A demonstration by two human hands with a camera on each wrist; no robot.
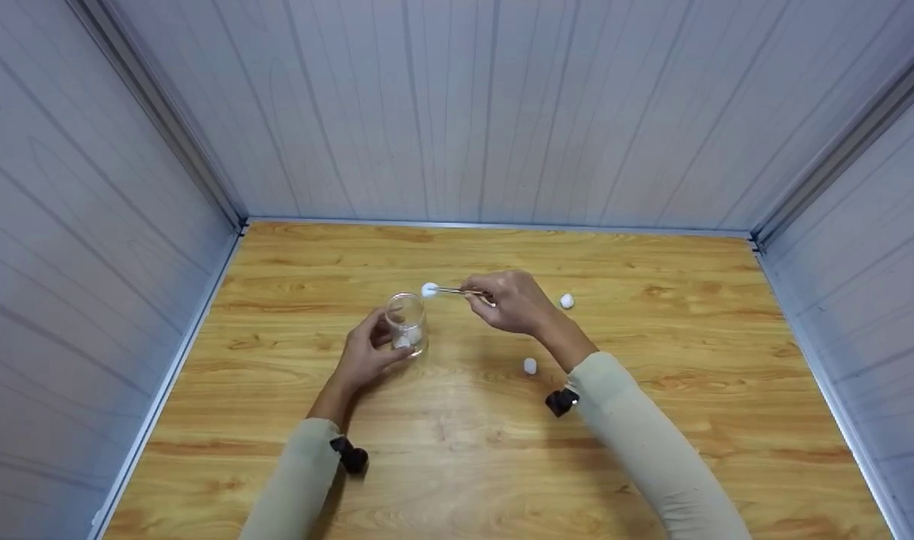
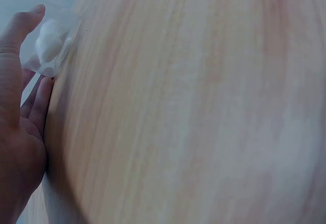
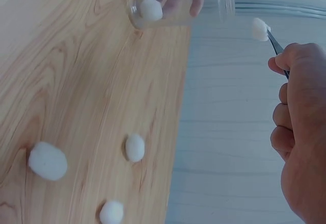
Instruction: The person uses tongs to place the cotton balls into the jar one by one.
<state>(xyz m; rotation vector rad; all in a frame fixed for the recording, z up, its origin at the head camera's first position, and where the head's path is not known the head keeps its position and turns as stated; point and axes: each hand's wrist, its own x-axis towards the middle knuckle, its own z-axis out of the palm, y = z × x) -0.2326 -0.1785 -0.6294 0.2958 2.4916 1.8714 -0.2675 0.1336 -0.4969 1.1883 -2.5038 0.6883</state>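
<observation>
My left hand (image 1: 365,354) grips a clear glass cup (image 1: 407,311) standing upright on the table, its thumb on the near side. Two white cotton balls (image 3: 151,9) lie at the bottom of the cup. In my right hand (image 1: 513,301) I pinch thin metal tweezers (image 1: 454,290). Their tips hold one cotton ball (image 1: 429,290), just above and to the right of the cup's rim. The left wrist view catches my thumb (image 2: 19,26) and the cup's lower part, with white cotton (image 2: 50,40) inside.
Loose cotton balls lie on the wooden table (image 1: 457,450): one right of my right hand (image 1: 567,301), one nearer me (image 1: 530,366). The right wrist view shows a third cotton ball (image 3: 111,212) there. Pale panel walls (image 1: 457,112) enclose the table at the back and both sides.
</observation>
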